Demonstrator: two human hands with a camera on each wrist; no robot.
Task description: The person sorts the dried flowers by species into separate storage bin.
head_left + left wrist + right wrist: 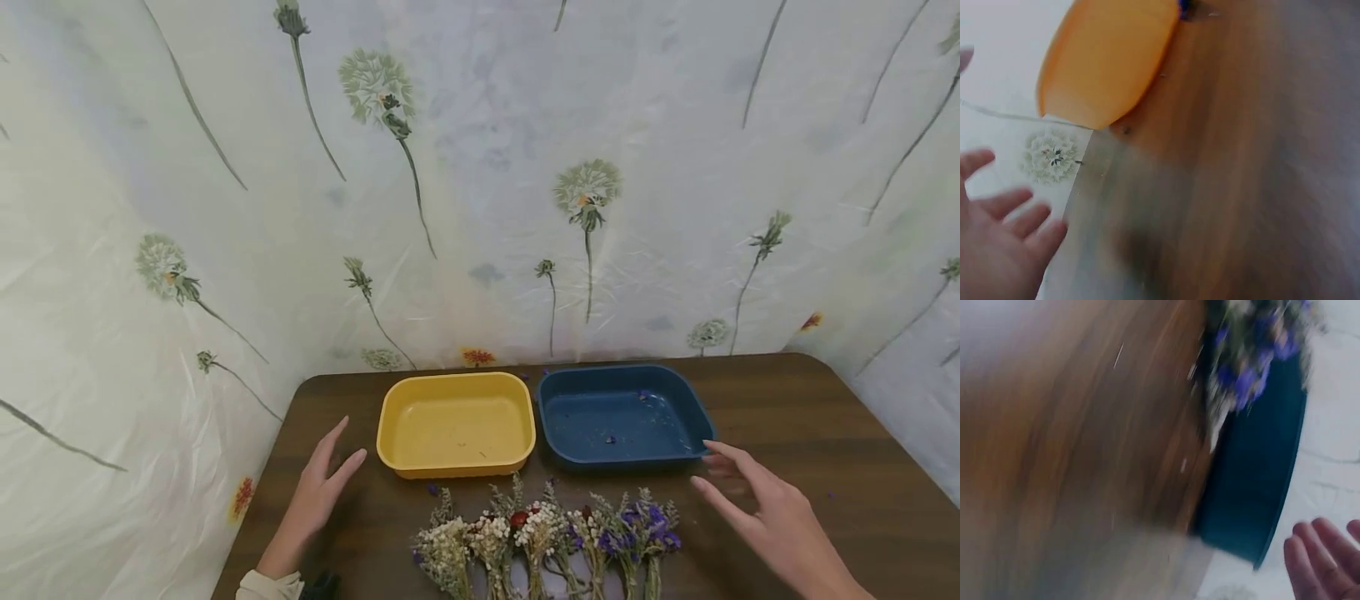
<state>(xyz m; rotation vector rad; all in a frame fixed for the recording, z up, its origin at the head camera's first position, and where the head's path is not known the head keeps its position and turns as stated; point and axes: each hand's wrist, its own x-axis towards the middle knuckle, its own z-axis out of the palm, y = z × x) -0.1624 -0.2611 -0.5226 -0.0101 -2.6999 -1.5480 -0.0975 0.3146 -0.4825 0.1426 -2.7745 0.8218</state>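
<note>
My left hand [318,492] hovers over the table's left side, fingers spread and nothing held, nearest to the yellow tray [397,467]. In the left wrist view its fingers [1013,219] are apart with the orange-looking tray [1110,56] beyond. My right hand [772,517] is by the front right corner of the blue tray [622,460], thumb and fingers parted, holding nothing. Between the hands, at the near edge, small bunches of dried flowers [536,533] lie in a row, white ones to the left and purple ones [656,525] to the right.
The dark wooden table [787,417] carries both trays side by side near its back edge. A few petals and crumbs [611,439] lie in the blue tray, with tiny bits in the yellow one. Behind hangs a pale cloth [480,208] printed with dandelions.
</note>
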